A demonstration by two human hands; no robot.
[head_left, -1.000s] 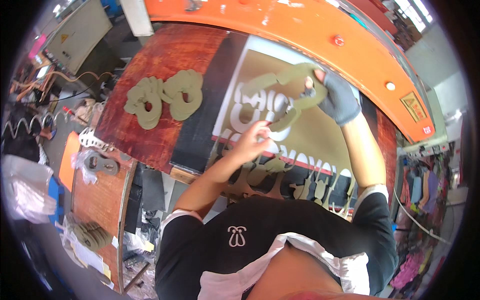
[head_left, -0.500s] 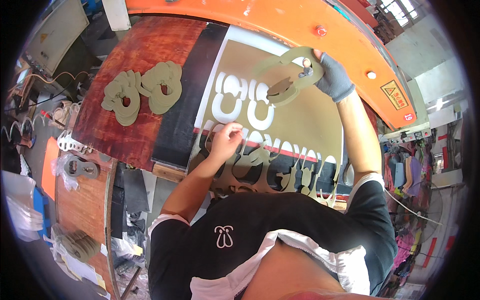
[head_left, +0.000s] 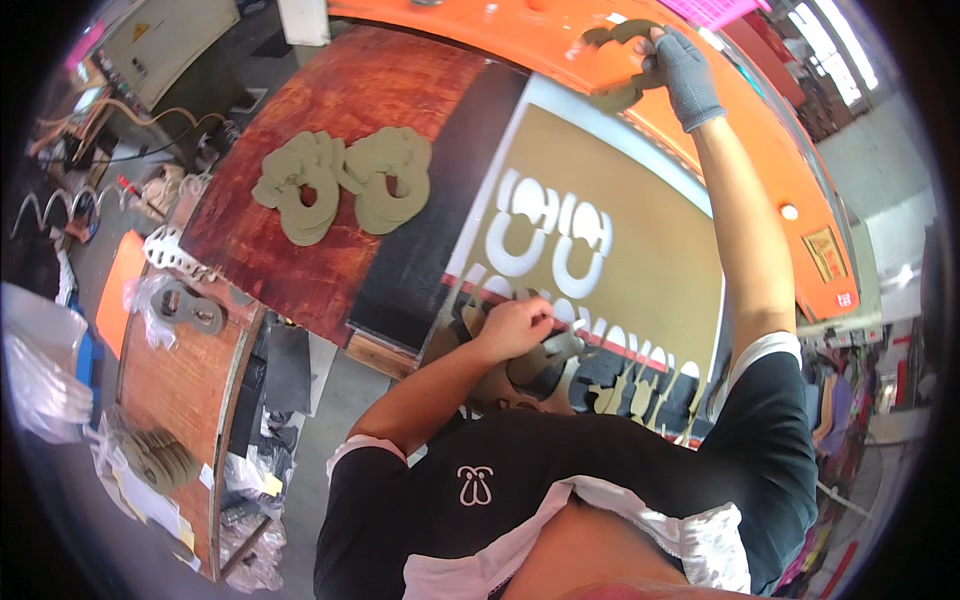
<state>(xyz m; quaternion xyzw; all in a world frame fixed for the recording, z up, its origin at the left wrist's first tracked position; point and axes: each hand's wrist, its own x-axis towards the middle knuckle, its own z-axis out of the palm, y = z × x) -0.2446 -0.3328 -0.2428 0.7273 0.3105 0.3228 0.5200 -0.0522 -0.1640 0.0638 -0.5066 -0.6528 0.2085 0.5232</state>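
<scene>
Raised at the top right, in front of the orange machine, my right hand, in a grey fingerless glove, grips an olive looped cut-out piece by its edge. My bare left hand is low over the near edge of an olive sheet, its fingers curled together; whatever they hold, if anything, is hidden. Two cut-outs in this sheet show white underneath. Along its near edge hang cut strips of scrap. Two overlapping stacks of similar olive pieces, a left stack and a right stack, lie on the reddish board.
The orange machine beam runs along the far side. A reddish wooden board and a black strip adjoin the sheet. At lower left, a side table carries grey cut pieces and plastic wrap.
My right hand has lifted the looped piece up and away from the sheet toward the machine. My left hand has shifted right and nearer my body. The whole view has turned slightly.
</scene>
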